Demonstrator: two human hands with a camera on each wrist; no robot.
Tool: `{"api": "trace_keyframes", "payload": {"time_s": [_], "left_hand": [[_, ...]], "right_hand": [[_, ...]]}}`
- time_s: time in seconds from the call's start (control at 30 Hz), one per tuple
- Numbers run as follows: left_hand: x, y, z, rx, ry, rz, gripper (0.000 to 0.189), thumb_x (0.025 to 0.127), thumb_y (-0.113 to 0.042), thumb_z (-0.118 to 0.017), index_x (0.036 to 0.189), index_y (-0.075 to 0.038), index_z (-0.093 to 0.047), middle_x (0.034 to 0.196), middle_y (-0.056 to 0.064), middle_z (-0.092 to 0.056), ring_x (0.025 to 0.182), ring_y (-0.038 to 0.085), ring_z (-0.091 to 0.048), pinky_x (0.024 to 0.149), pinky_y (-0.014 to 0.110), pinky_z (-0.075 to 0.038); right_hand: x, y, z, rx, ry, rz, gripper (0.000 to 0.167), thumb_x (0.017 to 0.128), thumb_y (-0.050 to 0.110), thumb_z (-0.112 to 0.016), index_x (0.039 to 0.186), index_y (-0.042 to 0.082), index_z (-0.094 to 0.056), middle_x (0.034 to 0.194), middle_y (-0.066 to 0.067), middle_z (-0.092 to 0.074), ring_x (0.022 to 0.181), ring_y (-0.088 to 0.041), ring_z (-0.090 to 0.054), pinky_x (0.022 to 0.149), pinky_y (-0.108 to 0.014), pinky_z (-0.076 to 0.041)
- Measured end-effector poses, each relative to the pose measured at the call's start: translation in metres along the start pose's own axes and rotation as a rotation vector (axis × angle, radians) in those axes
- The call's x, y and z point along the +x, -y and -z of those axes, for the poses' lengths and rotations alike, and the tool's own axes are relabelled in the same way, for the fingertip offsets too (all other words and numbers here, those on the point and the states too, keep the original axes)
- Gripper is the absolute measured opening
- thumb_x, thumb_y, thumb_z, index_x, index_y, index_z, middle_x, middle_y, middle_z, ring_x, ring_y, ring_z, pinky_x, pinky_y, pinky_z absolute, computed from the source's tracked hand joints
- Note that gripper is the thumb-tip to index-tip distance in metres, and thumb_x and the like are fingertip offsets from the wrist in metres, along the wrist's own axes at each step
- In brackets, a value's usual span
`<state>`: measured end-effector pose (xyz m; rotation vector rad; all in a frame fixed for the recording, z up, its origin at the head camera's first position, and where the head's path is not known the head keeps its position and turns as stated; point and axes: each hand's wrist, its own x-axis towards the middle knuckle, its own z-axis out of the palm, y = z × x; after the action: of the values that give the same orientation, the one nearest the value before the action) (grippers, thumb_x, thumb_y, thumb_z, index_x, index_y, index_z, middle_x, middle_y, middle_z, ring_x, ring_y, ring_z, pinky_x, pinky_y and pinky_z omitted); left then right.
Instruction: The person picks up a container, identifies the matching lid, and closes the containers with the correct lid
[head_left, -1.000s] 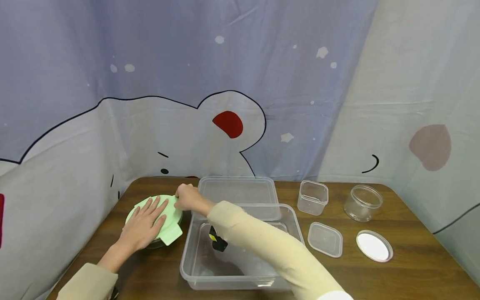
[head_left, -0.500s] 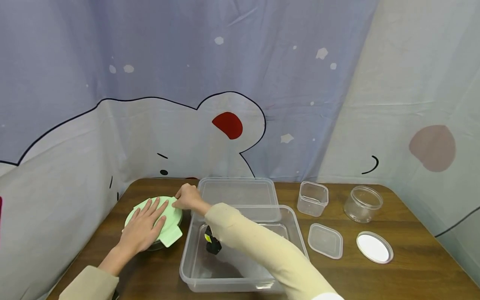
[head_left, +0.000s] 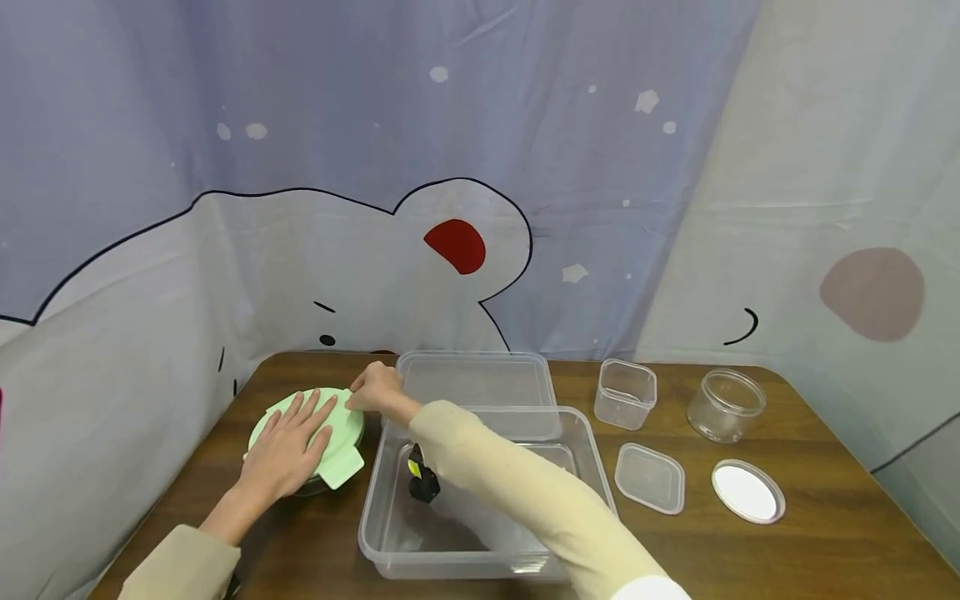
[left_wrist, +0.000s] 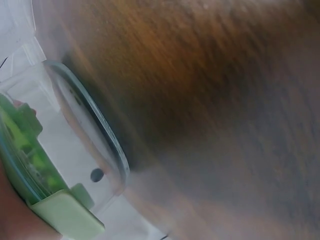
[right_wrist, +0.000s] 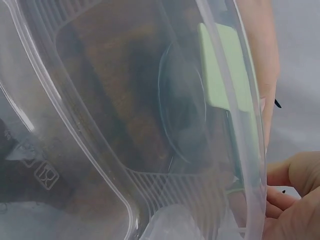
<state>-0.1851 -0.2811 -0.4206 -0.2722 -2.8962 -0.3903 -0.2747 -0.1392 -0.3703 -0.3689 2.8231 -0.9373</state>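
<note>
At the left of the table, a round glass food container (head_left: 313,487) wears a light green lid (head_left: 347,433) with side flaps. My left hand (head_left: 281,454) lies flat on top of that lid, fingers straight and spread. At the lid's far right edge, my right hand (head_left: 378,390) pinches the rim with thumb and curled fingers. The left wrist view shows the clear glass wall (left_wrist: 95,135) and a flap (left_wrist: 70,215) sticking out past the rim. In the right wrist view, the right hand (right_wrist: 295,195) appears beyond clear plastic, its fingertips at the lid's edge.
A large clear plastic box (head_left: 450,567) stands under my right forearm, its flat lid (head_left: 476,379) behind it. To the right are a small square tub (head_left: 625,396) with its lid (head_left: 650,478), and a round jar (head_left: 726,406) with a white-centred lid (head_left: 747,492).
The right forearm and wrist have shifted slightly left, with the hand staying at the lid's edge. My left hand keeps its place on the lid.
</note>
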Motion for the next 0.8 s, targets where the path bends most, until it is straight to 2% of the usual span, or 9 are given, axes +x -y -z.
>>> {"api": "trace_keyframes", "payload": {"time_s": [0.23,0.33,0.43,0.6,0.8], "left_hand": [[0.0007,0.0011,0.0003,0.001,-0.003,0.001,0.051,0.104,-0.036,-0.032,0.148,-0.011,-0.038,0.153,0.023,-0.031,0.141,0.045,-0.024,0.111,0.065,-0.019],[0.0001,0.0012,-0.0008,-0.003,-0.011,0.004,0.050,0.104,-0.035,-0.033,0.147,-0.011,-0.039,0.153,0.022,-0.032,0.142,0.045,-0.025,0.112,0.064,-0.020],[-0.0010,0.0016,-0.0024,-0.005,-0.012,0.009,0.049,0.104,-0.034,-0.033,0.147,-0.011,-0.040,0.153,0.022,-0.032,0.141,0.045,-0.025,0.111,0.064,-0.020],[-0.0013,0.0021,-0.0037,-0.004,-0.012,0.013,0.049,0.104,-0.033,-0.033,0.147,-0.010,-0.040,0.153,0.022,-0.032,0.142,0.045,-0.025,0.112,0.063,-0.020],[0.0005,0.0015,-0.0014,-0.007,-0.030,0.004,0.048,0.104,-0.032,-0.033,0.146,-0.011,-0.041,0.153,0.020,-0.032,0.142,0.043,-0.025,0.113,0.061,-0.019]], "right_hand": [[0.0007,0.0030,0.0003,0.018,0.000,-0.052,0.017,0.076,0.019,-0.081,0.093,0.015,-0.078,0.097,0.004,-0.074,0.109,-0.017,-0.061,0.105,-0.028,-0.040],[0.0000,0.0038,-0.0001,0.013,0.004,-0.071,0.016,0.076,0.020,-0.081,0.091,0.015,-0.079,0.095,0.005,-0.075,0.106,-0.016,-0.062,0.101,-0.026,-0.043],[-0.0003,0.0046,-0.0012,0.028,0.011,-0.102,0.013,0.076,0.019,-0.082,0.088,0.015,-0.079,0.096,0.005,-0.074,0.105,-0.016,-0.062,0.094,-0.026,-0.047],[0.0001,0.0049,-0.0026,0.035,0.014,-0.116,0.011,0.077,0.019,-0.080,0.087,0.015,-0.079,0.099,0.003,-0.074,0.106,-0.017,-0.061,0.093,-0.027,-0.048],[0.0008,0.0053,-0.0020,0.027,-0.003,-0.127,0.012,0.079,0.017,-0.077,0.091,0.017,-0.078,0.102,0.004,-0.073,0.104,-0.018,-0.062,0.075,-0.023,-0.053]]}}
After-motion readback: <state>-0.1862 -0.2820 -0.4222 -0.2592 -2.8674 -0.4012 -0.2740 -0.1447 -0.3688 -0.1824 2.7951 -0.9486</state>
